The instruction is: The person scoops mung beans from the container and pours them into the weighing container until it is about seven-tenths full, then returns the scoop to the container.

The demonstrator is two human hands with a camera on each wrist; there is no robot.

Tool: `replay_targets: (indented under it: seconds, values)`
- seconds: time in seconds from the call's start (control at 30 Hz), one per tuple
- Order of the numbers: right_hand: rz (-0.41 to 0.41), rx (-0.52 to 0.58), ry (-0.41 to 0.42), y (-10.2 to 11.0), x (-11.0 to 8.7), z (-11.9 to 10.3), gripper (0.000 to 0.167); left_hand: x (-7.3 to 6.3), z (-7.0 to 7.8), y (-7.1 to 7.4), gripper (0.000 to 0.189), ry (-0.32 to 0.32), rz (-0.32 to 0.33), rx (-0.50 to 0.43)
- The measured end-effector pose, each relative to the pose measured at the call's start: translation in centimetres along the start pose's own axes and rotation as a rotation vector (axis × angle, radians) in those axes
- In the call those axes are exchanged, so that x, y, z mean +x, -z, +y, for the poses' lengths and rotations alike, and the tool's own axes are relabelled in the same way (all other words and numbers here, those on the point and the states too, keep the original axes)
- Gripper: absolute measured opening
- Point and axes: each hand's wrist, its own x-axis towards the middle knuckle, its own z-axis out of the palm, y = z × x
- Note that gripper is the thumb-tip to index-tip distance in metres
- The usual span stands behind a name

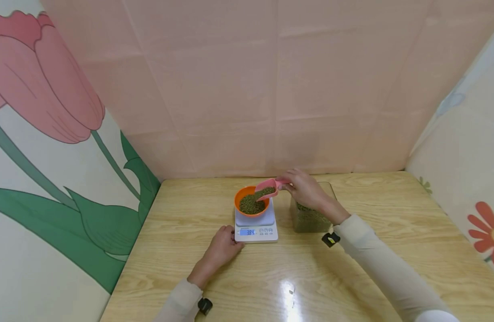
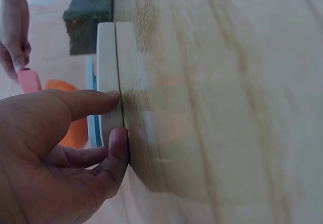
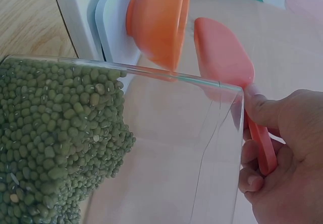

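Note:
A pink scoop (image 1: 267,188) loaded with green mung beans is gripped by its handle in my right hand (image 1: 305,188). Its front edge is over an orange bowl (image 1: 237,202) with mung beans (image 1: 250,205) inside. Under the bowl is a white kitchen scale (image 1: 256,221) whose lit display (image 1: 247,232) shows digits. My left hand (image 1: 221,247) holds the scale's front left corner between thumb and curled fingers, as the left wrist view shows. To the right, below my right forearm, stands a clear square container (image 3: 176,148), partly filled with mung beans (image 3: 60,133).
The wooden table (image 1: 182,201) meets a pink covered wall (image 1: 271,89) at the back. Printed flower panels flank it, a tulip (image 1: 41,76) on the left and a red flower (image 1: 490,232) on the right. The container stands close beside the scale.

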Motion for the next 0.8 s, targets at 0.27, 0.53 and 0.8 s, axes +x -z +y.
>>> replay_targets:
  seconds: [0.27,0.53,0.8]
  values:
    - [-0.002,-0.019,0.012,0.07,0.04,-0.22,0.024,-0.02,0.10,0.09,0.041,-0.007,-0.002,-0.002]
    - [-0.025,-0.041,-0.008,0.15,0.22,-0.37,0.025,0.04,-0.01,0.02,0.041,-0.009,-0.003,-0.006]
    - [-0.006,-0.044,0.009,0.16,0.25,-0.57,0.025,0.03,-0.09,0.01,0.040,-0.021,0.005,-0.002]
